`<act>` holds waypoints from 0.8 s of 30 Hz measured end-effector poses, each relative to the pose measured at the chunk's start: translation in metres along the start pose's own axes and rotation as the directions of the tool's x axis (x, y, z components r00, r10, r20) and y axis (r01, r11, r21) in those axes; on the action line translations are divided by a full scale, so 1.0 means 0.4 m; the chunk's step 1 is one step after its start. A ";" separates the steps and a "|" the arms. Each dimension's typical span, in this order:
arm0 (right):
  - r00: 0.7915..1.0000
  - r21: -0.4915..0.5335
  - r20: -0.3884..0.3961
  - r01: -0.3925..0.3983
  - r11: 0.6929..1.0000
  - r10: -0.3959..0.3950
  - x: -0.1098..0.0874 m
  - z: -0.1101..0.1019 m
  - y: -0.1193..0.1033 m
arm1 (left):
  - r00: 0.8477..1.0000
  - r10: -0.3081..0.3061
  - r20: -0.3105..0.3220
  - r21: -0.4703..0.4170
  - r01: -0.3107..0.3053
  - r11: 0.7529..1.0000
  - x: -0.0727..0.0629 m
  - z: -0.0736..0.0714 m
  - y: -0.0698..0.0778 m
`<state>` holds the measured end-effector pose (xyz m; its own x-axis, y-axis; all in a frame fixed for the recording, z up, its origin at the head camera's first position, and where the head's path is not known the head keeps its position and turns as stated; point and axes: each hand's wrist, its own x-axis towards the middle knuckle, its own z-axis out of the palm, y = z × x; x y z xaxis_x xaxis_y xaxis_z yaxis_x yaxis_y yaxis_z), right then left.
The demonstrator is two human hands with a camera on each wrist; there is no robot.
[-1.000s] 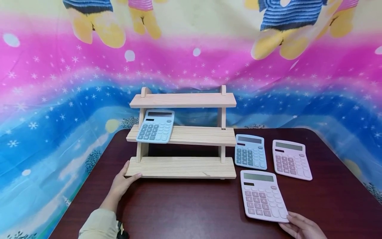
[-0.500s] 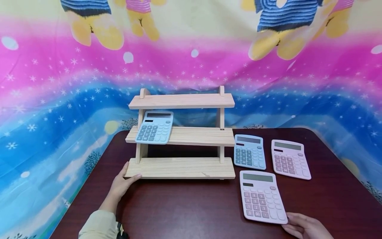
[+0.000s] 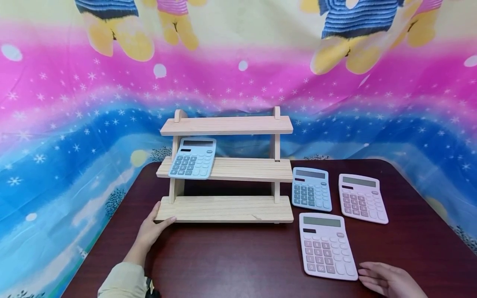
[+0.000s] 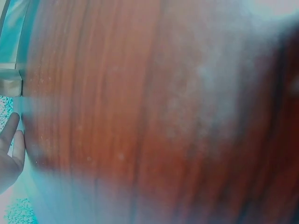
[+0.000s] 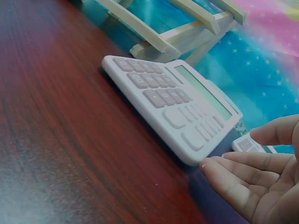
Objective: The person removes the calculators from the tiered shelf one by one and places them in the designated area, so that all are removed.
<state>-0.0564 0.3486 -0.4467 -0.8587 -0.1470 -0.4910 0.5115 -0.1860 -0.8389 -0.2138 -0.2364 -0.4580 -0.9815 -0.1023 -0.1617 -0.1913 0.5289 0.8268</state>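
nearest, at the right, the right hand [image 3: 389, 281] lies on the dark red-brown wooden table [image 3: 231, 260] with its fingers straight and loose, holding nothing, fingertips just beside the near right corner of the near pink flat plastic calculator [image 3: 326, 246], apart from it by a thin gap. that calculator lies face up on the table, to the right of the rack's near end. at the left, the left hand [image 3: 150, 229] rests against the near left corner of the pale three-tier wooden rack [image 3: 227, 165], thumb laid along the lowest board's front edge, fingers extended. farther right lie a light blue calculator [image 3: 311, 189] and a second pink calculator [image 3: 362, 198], side by side. another light blue calculator [image 3: 193, 157] leans on the rack's middle shelf at its left end. behind hangs a pink and blue starry cloth [image 3: 372, 103].
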 end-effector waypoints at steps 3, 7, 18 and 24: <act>0.999 0.016 0.032 0.003 1.000 -0.003 0.002 -0.002 -0.006 | 1.000 -0.001 -0.005 -0.004 0.001 1.000 -0.002 -0.001 0.001; 0.999 0.012 0.044 0.018 1.000 -0.018 0.005 0.006 -0.014 | 1.000 -0.005 -0.006 -0.005 0.005 1.000 -0.005 0.001 0.000; 0.982 0.079 0.126 0.128 0.989 -0.138 0.033 0.075 -0.045 | 1.000 0.006 -0.010 -0.003 -0.006 1.000 -0.005 0.004 0.001; 0.900 0.250 0.337 0.200 0.948 -0.278 0.052 0.108 -0.055 | 1.000 0.004 -0.012 -0.019 -0.004 1.000 -0.007 0.003 0.000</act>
<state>-0.0842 0.3077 -0.4281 -0.9040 -0.4074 -0.1293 0.3213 -0.4482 -0.8342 -0.2110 -0.2352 -0.4583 -0.9823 -0.1098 -0.1520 -0.1870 0.5135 0.8375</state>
